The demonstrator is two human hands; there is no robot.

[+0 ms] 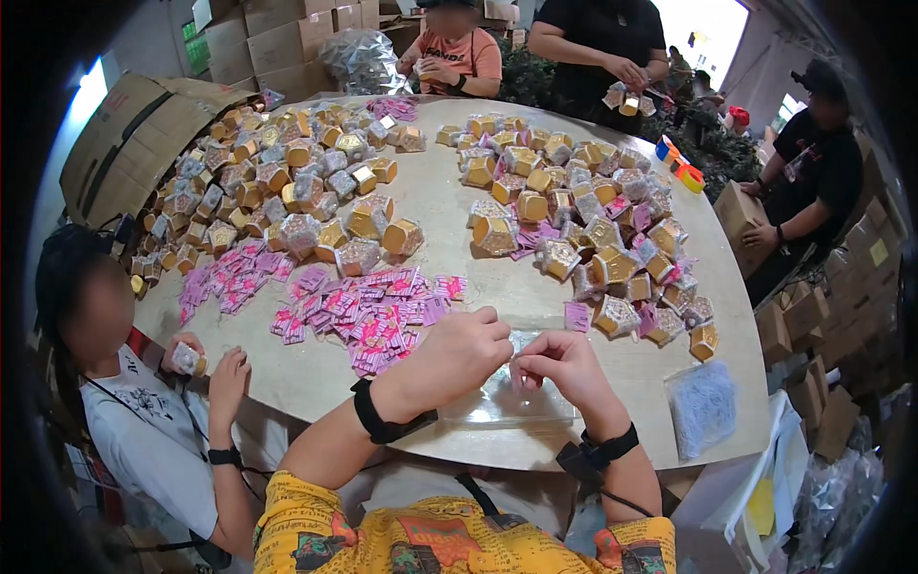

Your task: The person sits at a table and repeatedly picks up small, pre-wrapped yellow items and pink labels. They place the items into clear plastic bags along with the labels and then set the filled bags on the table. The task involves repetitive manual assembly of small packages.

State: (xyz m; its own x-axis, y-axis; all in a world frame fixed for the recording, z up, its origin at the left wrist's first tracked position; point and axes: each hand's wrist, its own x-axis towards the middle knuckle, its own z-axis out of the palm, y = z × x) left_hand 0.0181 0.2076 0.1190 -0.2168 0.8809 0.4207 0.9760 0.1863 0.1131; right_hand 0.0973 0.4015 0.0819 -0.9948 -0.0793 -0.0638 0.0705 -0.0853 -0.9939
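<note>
Above the near edge of the round table, my left hand (pixel 466 352) is closed, its fingers bent together at the tips. Close on its right, my right hand (pixel 566 368) pinches thumb against forefinger. Whatever lies in either hand is too small or hidden to make out. Beneath them a clear plastic sheet or bag (pixel 497 407) rests on the tabletop. Left of my hands is a heap of pink printed cards (pixel 359 320). One pink card (pixel 577 317) lies just beyond my right hand. Gold house-shaped ornaments (pixel 612 268), many in bubbly clear wrap, form a pile at the right.
Another large pile of ornaments (pixel 277 191) spills from a cardboard box (pixel 124 143) at the far left. A bag of pale strands (pixel 703 407) sits near the right edge, coloured tape rolls (pixel 681 167) beyond. A co-worker (pixel 153 411) sits at my left; others are across the table.
</note>
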